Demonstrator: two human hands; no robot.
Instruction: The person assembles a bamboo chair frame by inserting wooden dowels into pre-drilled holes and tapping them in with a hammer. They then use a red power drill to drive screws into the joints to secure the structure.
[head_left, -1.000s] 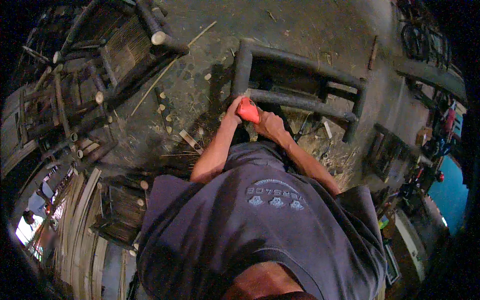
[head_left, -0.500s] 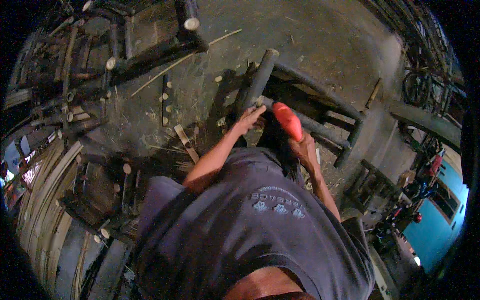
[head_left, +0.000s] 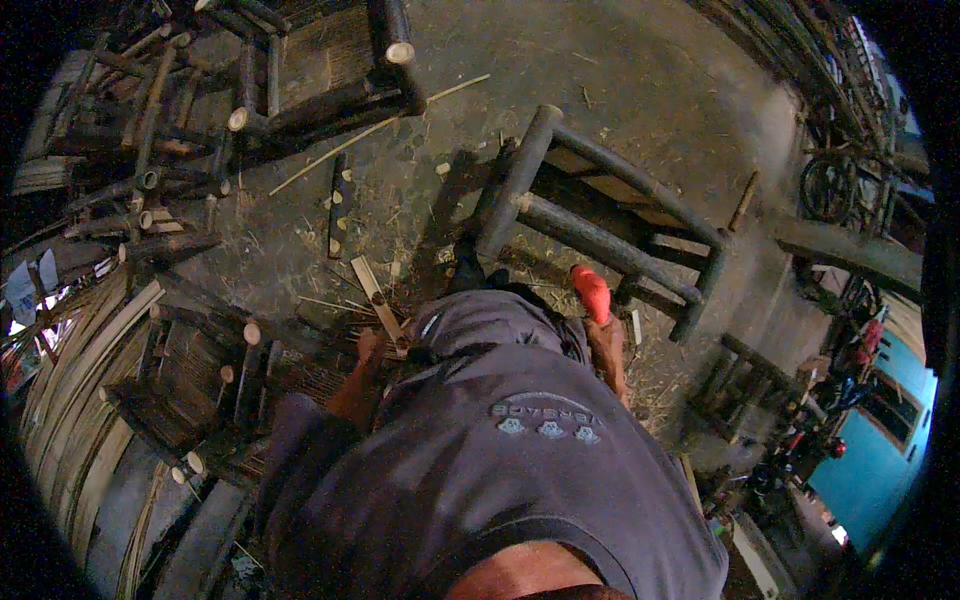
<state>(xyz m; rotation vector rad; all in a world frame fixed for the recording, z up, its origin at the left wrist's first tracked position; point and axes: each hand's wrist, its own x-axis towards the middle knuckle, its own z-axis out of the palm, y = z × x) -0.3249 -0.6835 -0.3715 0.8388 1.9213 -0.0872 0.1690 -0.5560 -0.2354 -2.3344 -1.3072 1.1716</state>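
My right hand [head_left: 606,342] is closed around a red, rounded, elongated object [head_left: 592,292], whose exact kind I cannot make out. It is held low beside my right leg, just short of a dark bamboo furniture frame [head_left: 605,243]. That frame rests on the floor in front of me, with thick poles joined at the corners. My left hand [head_left: 371,347] hangs down at my left side, next to pale split bamboo strips [head_left: 376,296]. Its fingers are too dark and small to read, so I cannot tell whether it holds anything.
More dark bamboo furniture [head_left: 330,105] stands at the far left, with a bamboo chair frame [head_left: 225,375] nearer. A long thin strip [head_left: 380,130] and a dark pole [head_left: 338,205] lie on the floor. Long pale slats [head_left: 95,420] are stacked along the left; a small frame [head_left: 738,385] stands right.
Both hands have drawn back from the furniture frame. My left hand moved down and left toward the strips; my right hand lowered, still with the red object.
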